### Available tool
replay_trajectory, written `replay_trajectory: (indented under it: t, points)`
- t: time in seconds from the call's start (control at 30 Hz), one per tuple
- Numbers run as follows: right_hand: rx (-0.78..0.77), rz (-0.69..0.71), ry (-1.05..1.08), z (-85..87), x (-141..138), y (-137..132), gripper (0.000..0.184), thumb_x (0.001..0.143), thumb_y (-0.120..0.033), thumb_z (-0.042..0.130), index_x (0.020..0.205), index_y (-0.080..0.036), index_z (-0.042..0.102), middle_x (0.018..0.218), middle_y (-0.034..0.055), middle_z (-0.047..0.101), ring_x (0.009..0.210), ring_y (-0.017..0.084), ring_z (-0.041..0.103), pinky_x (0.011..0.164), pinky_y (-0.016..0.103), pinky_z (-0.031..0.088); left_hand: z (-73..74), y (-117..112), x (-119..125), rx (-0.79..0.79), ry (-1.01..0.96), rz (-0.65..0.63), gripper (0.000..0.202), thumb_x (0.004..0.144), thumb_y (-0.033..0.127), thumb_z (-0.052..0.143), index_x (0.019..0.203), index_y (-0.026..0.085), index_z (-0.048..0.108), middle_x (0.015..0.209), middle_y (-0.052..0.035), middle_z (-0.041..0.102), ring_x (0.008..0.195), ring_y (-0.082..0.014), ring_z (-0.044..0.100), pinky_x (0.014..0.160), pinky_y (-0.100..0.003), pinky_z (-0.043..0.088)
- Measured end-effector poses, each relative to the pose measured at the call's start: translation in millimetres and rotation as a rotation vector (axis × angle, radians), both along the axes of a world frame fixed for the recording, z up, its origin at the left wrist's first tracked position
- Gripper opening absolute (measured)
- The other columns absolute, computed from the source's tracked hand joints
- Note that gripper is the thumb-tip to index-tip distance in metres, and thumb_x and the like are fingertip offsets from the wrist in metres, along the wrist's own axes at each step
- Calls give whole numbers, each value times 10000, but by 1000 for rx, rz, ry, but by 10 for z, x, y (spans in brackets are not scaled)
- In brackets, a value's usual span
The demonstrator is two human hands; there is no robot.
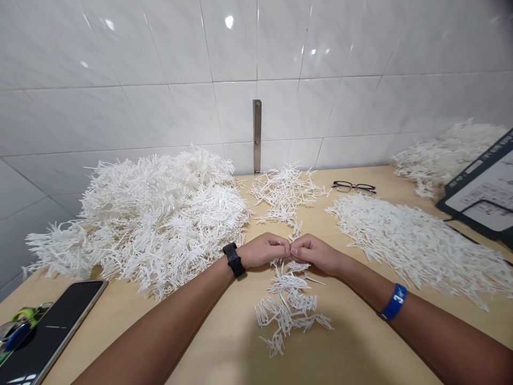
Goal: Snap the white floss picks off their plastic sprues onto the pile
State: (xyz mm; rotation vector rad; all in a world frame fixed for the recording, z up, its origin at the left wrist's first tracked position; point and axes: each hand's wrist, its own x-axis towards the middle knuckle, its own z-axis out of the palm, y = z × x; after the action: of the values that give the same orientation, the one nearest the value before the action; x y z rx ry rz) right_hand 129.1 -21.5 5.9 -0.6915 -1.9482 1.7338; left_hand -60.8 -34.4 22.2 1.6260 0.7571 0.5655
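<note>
My left hand [265,249] and my right hand [313,252] meet knuckle to knuckle over the middle of the wooden table [224,347], both closed in a pinch on a small white plastic comb-like strip [294,231]. Just below them lies a small scatter of the same white strips [290,307]. A black watch is on my left wrist and a blue band on my right. A big heap of white strips [156,219] is to the left of my left hand.
A flatter pile of single white pieces [412,243] lies on the right, another small pile [284,190] behind my hands, and a far heap [444,152] at the right. Glasses [354,187], a phone [52,326], keys [18,326] and a dark board [481,192] are on the table. A tiled wall stands behind.
</note>
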Motion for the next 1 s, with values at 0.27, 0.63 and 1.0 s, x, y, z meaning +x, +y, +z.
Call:
replay_trajectory:
  t: [0.27, 0.63, 1.0]
  points:
    - [-36, 49, 2, -46, 17, 5, 528, 791, -550, 583, 513, -186, 319, 500, -75, 228, 495, 64, 163, 499, 263, 120, 31, -1, -8, -12, -2, -42, 227, 721, 314, 543, 583, 144, 483, 566, 38, 404, 578, -77, 328, 589, -227, 281]
    - [-54, 39, 22, -57, -1, -11, 543, 751, -597, 601, 495, -183, 360, 474, -72, 253, 478, 65, 171, 485, 253, 135, 18, -2, 1, -42, -15, -48, 213, 705, 304, 529, 577, 152, 453, 550, 46, 361, 561, -75, 293, 566, -230, 245]
    - [-234, -148, 294, 0, 71, 26, 398, 803, -383, 598, 526, -190, 387, 488, -60, 263, 463, 83, 190, 474, 259, 149, -9, 5, 13, -113, -268, 28, 227, 776, 285, 536, 611, 128, 533, 716, -32, 542, 658, -108, 448, 671, -263, 349]
